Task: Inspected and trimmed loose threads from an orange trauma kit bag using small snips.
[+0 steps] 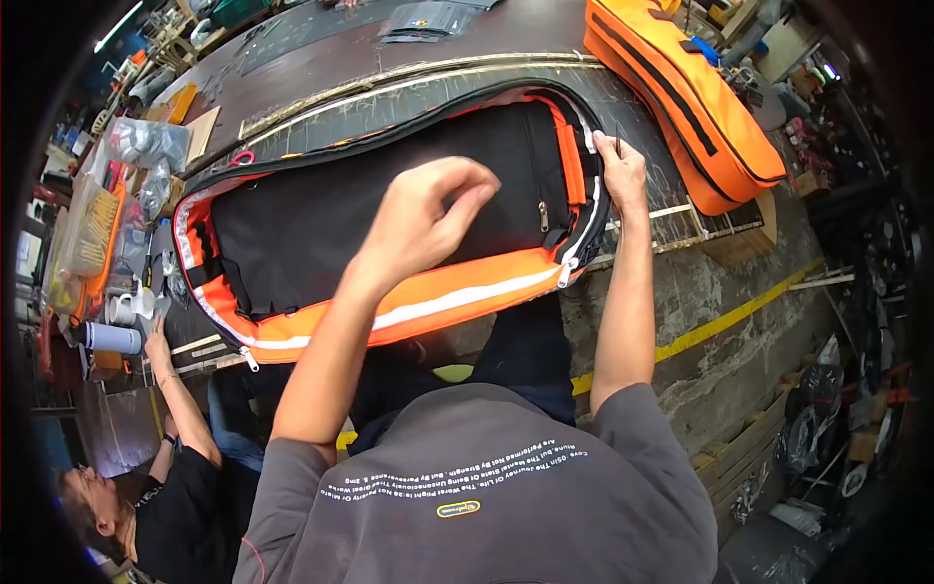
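A large orange and black bag (370,185) lies unzipped on the dark worktable, with its black padded inside facing up. White strips run along its orange side walls, and zipper pulls hang at the near corners. My left hand (428,209) is above the middle of the bag, fingers bent in toward the thumb; whatever may be between the fingertips is too small to tell. At the bag's right end, my right hand (623,173) is closed on the black-edged rim. A thin dark thing (617,143) sticks up by its fingers, its kind unclear.
A closed orange bag (696,107) sits at the table's far right. To the left are plastic-wrapped goods (146,146), a clear bin (92,229) and a white cylinder (114,338). Another person's hand (157,343) is near the cylinder. Dark flat pieces (428,21) lie at the back.
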`<act>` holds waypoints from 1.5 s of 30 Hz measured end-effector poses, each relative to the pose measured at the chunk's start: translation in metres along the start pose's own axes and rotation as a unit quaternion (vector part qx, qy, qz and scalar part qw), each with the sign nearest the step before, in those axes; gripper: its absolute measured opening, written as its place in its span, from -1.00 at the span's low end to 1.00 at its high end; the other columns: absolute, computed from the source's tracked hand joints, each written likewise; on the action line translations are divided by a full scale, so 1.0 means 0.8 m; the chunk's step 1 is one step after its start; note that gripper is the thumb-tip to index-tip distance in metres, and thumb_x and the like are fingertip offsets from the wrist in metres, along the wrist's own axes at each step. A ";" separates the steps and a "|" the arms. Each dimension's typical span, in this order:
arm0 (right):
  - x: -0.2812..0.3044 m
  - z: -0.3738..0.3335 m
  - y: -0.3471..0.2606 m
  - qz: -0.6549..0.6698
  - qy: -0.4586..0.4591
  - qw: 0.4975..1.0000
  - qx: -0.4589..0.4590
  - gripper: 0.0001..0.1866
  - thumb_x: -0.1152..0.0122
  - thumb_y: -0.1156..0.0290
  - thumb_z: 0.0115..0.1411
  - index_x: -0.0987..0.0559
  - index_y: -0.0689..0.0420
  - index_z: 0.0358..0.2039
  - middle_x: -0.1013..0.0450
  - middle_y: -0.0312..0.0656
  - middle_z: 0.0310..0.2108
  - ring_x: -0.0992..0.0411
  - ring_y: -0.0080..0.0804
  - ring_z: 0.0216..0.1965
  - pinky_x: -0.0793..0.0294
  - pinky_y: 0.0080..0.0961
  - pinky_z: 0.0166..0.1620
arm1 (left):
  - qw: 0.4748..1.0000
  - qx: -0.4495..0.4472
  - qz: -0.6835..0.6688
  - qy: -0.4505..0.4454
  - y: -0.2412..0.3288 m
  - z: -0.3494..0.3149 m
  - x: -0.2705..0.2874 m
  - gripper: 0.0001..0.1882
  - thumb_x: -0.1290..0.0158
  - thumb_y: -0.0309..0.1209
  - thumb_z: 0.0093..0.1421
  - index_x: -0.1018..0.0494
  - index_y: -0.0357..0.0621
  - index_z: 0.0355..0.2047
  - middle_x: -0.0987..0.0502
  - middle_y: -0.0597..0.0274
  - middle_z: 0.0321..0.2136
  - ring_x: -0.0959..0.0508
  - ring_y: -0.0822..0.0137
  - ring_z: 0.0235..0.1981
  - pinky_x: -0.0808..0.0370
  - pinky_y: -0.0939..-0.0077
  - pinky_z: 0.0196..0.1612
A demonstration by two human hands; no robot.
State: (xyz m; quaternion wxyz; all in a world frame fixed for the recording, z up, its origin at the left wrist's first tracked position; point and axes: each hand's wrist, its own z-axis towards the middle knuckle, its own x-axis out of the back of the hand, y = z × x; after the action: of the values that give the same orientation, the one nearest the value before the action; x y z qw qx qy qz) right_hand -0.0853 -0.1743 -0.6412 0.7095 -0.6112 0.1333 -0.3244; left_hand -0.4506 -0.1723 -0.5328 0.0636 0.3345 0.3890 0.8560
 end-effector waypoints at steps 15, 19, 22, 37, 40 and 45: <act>0.020 -0.072 -0.039 -0.131 -0.003 0.991 0.020 -0.53 -0.33 0.08 0.47 -0.58 0.27 0.08 -0.59 -0.20 -0.26 -0.54 -0.38 -0.24 -0.54 -0.33 -0.08 | 0.991 0.091 0.009 0.099 -0.123 0.133 -0.203 -0.72 -0.24 -0.35 0.27 -0.75 -0.11 -0.05 -0.79 0.06 -0.27 -0.81 0.13 -0.25 -0.70 0.29 -0.10; 0.026 -0.097 -0.091 -0.298 0.009 0.943 0.151 -0.57 -0.27 0.19 0.45 -0.49 0.23 0.14 -0.62 0.13 -0.11 -0.62 0.15 -0.07 -0.57 0.00 0.05 | 0.990 0.089 0.012 0.110 -0.125 0.130 -0.207 -0.77 -0.27 -0.32 0.25 -0.78 -0.06 -0.12 -0.80 0.15 -0.34 -0.80 0.27 -0.36 -0.70 0.35 -0.19; 0.024 -0.090 -0.119 -0.371 -0.039 0.891 0.258 -0.75 -0.39 0.34 0.31 -0.65 0.15 -0.06 -0.63 -0.03 -0.13 -0.63 0.03 -0.13 -0.60 -0.09 -0.05 | 0.989 0.110 -0.017 0.099 -0.128 0.130 -0.207 -0.77 -0.27 -0.32 0.24 -0.78 -0.03 -0.13 -0.79 0.17 -0.36 -0.80 0.27 -0.37 -0.70 0.36 -0.19; -0.014 -0.051 -0.121 -0.476 -0.101 0.820 0.300 -0.87 -0.41 0.37 0.26 -0.65 0.10 -0.23 -0.56 -0.13 -0.27 -0.65 -0.01 -0.19 -0.67 -0.07 -0.14 | 0.987 0.065 -0.055 0.138 -0.125 0.121 -0.206 -0.92 -0.23 -0.44 0.18 -0.67 -0.13 -0.32 -0.66 0.25 -0.48 -0.64 0.38 -0.51 -0.58 0.41 -0.36; -0.012 -0.056 -0.124 -0.493 -0.101 0.815 0.289 -0.85 -0.41 0.35 0.26 -0.66 0.10 -0.22 -0.59 -0.13 -0.26 -0.65 0.00 -0.19 -0.67 -0.08 -0.13 | 0.986 0.059 -0.065 0.141 -0.126 0.118 -0.203 -0.93 -0.22 -0.45 0.19 -0.65 -0.14 -0.33 -0.64 0.23 -0.48 -0.63 0.37 -0.52 -0.57 0.40 -0.37; 0.010 -0.086 -0.138 -0.397 -0.036 0.902 0.166 -0.63 -0.35 0.18 0.39 -0.66 0.20 0.02 -0.68 0.11 -0.06 -0.66 0.17 -0.05 -0.62 -0.05 0.01 | 0.998 -0.020 -0.059 0.034 -0.126 0.085 -0.188 -0.90 -0.23 -0.42 0.19 -0.58 -0.19 -0.36 -0.60 0.09 -0.49 -0.66 0.16 -0.51 -0.56 0.29 -0.40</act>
State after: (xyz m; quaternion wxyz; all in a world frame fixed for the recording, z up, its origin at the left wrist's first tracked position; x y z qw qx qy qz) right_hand -0.1524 -0.2379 -0.5491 0.6171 -0.4983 -0.2017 -0.5747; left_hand -0.3078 -0.1161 -0.6508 0.1072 0.2808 0.3928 0.8691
